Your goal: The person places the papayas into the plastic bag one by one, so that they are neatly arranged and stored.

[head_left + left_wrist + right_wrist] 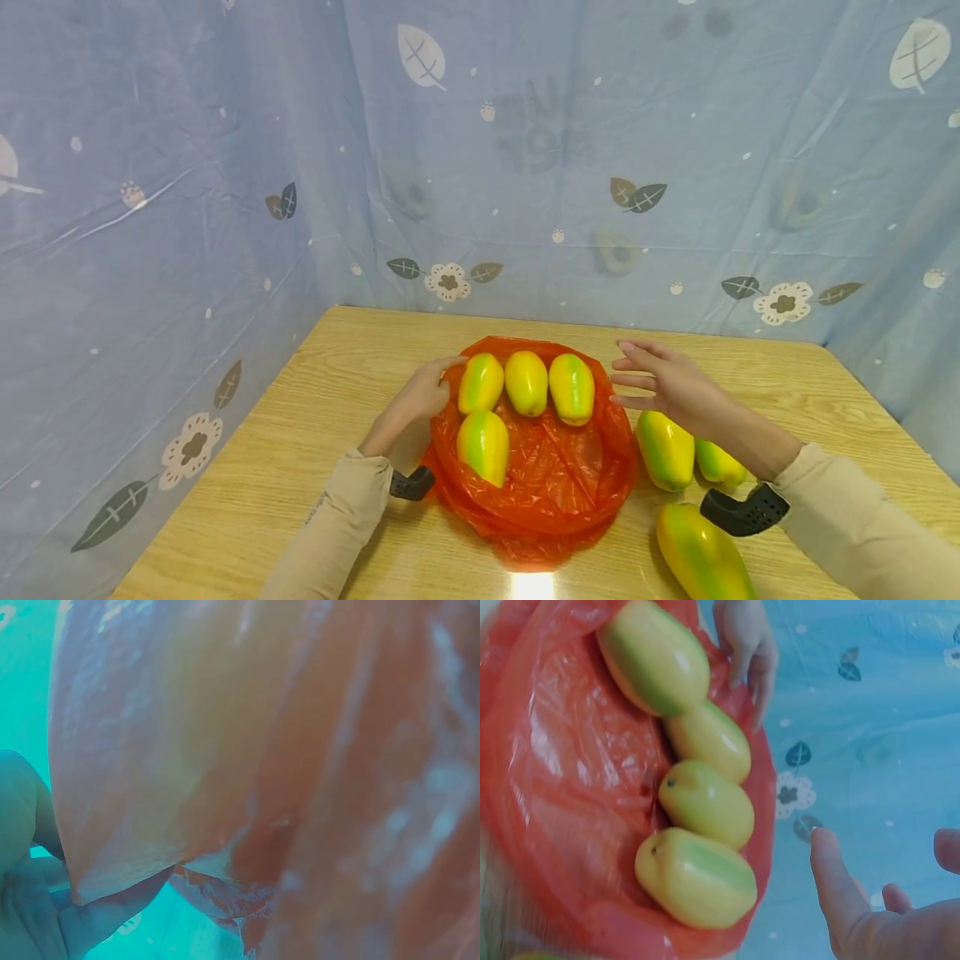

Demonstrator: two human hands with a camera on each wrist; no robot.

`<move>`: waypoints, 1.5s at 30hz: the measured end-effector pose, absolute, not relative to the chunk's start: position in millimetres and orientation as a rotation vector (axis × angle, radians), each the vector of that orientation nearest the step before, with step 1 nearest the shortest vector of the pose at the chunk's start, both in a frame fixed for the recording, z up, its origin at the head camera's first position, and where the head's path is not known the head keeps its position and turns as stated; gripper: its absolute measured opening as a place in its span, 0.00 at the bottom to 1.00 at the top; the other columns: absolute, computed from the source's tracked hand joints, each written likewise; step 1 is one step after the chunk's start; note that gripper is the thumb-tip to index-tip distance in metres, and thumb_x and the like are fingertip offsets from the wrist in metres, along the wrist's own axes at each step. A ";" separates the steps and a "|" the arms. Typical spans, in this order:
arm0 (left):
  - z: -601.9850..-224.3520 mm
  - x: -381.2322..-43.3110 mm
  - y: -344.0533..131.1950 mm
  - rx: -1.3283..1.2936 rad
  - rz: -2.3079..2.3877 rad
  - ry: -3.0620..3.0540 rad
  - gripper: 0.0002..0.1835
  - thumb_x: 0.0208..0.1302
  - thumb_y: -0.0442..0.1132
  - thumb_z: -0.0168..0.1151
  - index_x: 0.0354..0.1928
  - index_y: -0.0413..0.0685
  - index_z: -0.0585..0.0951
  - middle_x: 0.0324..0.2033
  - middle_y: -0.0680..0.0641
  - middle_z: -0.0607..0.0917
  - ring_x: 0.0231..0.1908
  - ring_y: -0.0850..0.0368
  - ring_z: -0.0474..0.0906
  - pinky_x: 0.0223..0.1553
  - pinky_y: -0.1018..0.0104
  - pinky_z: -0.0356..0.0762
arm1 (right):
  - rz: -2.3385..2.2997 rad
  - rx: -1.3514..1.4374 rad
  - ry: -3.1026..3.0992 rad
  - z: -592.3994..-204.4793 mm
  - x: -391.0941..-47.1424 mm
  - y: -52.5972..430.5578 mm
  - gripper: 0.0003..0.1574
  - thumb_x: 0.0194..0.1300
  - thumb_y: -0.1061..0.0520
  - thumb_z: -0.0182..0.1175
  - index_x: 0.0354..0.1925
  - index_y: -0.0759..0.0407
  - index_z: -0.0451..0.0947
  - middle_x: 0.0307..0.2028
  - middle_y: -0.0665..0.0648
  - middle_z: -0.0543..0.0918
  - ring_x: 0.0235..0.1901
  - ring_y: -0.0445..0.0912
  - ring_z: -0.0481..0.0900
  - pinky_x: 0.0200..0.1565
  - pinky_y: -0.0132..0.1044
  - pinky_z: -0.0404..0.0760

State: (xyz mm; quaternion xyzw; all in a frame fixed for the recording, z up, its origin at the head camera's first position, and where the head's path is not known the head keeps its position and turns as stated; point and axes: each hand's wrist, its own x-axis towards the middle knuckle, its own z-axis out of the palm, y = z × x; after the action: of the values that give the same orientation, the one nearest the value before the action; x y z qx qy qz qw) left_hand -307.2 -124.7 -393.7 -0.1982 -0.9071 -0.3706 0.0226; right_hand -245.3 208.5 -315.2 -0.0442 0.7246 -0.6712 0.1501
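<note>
A red plastic bag point(551, 483) lies spread open on the table. Several yellow-green papayas point(483, 446) rest inside it, a row of them along the far side; the right wrist view shows these papayas point(697, 877) up close. At the bag's left rim, my left hand point(427, 392) pinches the plastic; in the left wrist view its fingers point(112, 915) are at the bag's edge, partly covered by the film. My right hand point(671, 383) hovers beyond the bag's right rim, fingers spread and holding nothing. Below it are a papaya point(666, 450) and another papaya point(720, 464), partly hidden by the forearm.
A third loose papaya point(705, 554) lies near the table's front, right of the bag. The wooden table point(360, 350) meets a blue patterned curtain point(525, 167) at its back and sides. A black wrist mount point(746, 510) sticks out from the right sleeve.
</note>
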 end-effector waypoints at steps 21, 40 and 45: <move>-394.9 -305.8 -124.8 -0.601 -1.178 -2.808 0.28 0.59 0.21 0.44 0.62 0.38 0.72 0.60 0.35 0.73 0.53 0.43 0.72 0.56 0.50 0.70 | -1.868 -0.109 2.142 -326.3 -239.1 266.7 0.49 0.74 0.43 0.43 0.73 0.69 0.30 0.68 0.73 0.46 0.48 0.38 0.73 0.54 0.50 0.74; -394.3 -305.5 -125.0 -0.656 -1.159 -2.771 0.28 0.56 0.19 0.43 0.61 0.34 0.73 0.58 0.34 0.74 0.61 0.39 0.66 0.61 0.49 0.65 | -1.880 -0.090 2.143 -336.5 -233.2 316.8 0.48 0.76 0.46 0.39 0.71 0.70 0.24 0.67 0.76 0.40 0.43 0.33 0.76 0.50 0.48 0.78; -392.3 -304.9 -124.7 -0.627 -1.162 -2.798 0.28 0.56 0.20 0.43 0.61 0.36 0.73 0.60 0.34 0.73 0.61 0.40 0.66 0.61 0.48 0.65 | -1.901 -0.080 2.124 -338.9 -230.8 325.6 0.47 0.76 0.47 0.39 0.71 0.72 0.23 0.66 0.77 0.39 0.44 0.34 0.77 0.49 0.48 0.79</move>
State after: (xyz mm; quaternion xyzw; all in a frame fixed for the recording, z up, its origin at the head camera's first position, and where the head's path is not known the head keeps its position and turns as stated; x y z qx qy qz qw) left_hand -304.9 -124.7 -392.3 -0.2027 -0.9040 -0.3756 0.0239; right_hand -230.8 325.6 -338.9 -0.0277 0.7370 -0.6596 0.1446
